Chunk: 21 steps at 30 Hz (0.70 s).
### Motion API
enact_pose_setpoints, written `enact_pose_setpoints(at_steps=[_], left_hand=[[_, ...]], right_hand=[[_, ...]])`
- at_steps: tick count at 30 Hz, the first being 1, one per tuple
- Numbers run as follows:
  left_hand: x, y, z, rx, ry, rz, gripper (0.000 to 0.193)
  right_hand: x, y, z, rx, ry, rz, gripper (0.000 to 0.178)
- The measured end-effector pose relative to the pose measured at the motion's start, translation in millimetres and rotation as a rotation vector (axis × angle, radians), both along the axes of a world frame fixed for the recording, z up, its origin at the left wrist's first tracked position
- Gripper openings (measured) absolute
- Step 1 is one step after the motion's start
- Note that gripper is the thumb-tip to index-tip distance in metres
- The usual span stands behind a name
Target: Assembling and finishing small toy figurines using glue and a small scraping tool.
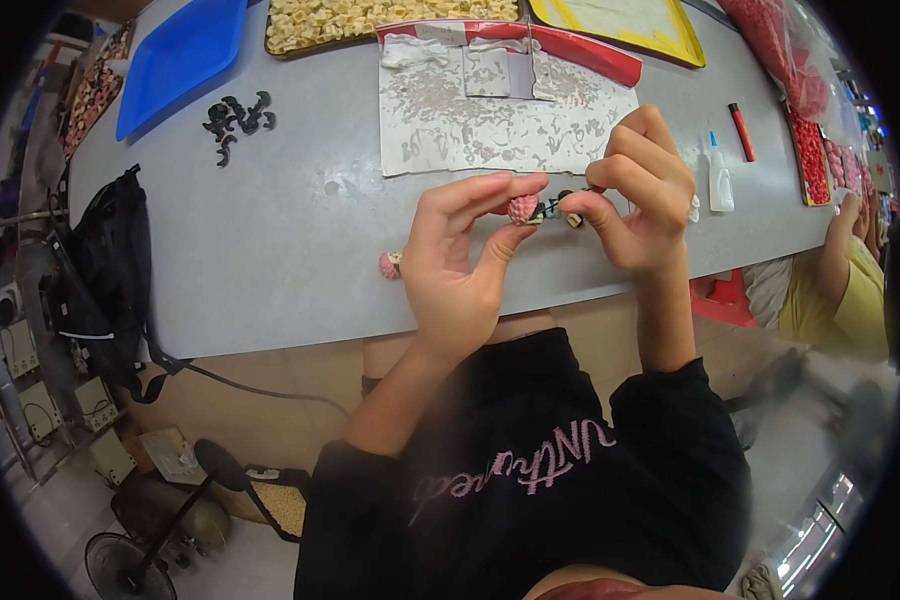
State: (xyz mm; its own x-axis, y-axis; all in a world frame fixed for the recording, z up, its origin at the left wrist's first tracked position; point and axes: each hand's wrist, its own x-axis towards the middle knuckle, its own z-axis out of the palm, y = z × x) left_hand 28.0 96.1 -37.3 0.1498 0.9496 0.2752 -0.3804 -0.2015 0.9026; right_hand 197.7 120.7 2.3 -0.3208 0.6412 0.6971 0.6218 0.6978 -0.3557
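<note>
My left hand (457,260) is raised over the near part of the table, thumb and fingers pinched on a small pink bumpy piece (523,208). Dark and teal bits show just right of that piece. Close by, my right hand (642,205) has its thumb and forefinger brought together at a small dark piece; its exact shape is too small to make out. A small dark and cream piece (575,220) sits under the right thumb tip. Left of my left wrist, another pink and cream piece (390,264) lies on the grey table (300,220).
Beyond my hands lies a white board (420,150) with grey smears. Several black curved pieces (238,120) lie left, near a blue tray (195,45). A tray of cream pieces (370,25) and yellow tray (692,45) stand behind. A glue bottle (720,185) and red marker (741,132) lie right.
</note>
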Motion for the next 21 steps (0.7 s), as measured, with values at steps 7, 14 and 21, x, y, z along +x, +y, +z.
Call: enact_pose_setpoints(at_steps=[7, 14, 21], left_hand=[[0.7, -0.9, 0.4, 0.045, 0.032, 0.032, 0.031], [0.8, -1.7, -1.6, 0.015, 0.028, 0.02, 0.031], [1.5, -0.8, -0.6, 0.021, 0.026, 0.041, 0.032]], right_hand=[[0.1, -2.6, 2.4, 0.057, -0.034, -0.02, 0.032], [0.4, -4.6, 1.4, 0.039, -0.014, -0.038, 0.032], [0.2, -3.7, 1.6, 0.058, -0.055, -0.049, 0.031]])
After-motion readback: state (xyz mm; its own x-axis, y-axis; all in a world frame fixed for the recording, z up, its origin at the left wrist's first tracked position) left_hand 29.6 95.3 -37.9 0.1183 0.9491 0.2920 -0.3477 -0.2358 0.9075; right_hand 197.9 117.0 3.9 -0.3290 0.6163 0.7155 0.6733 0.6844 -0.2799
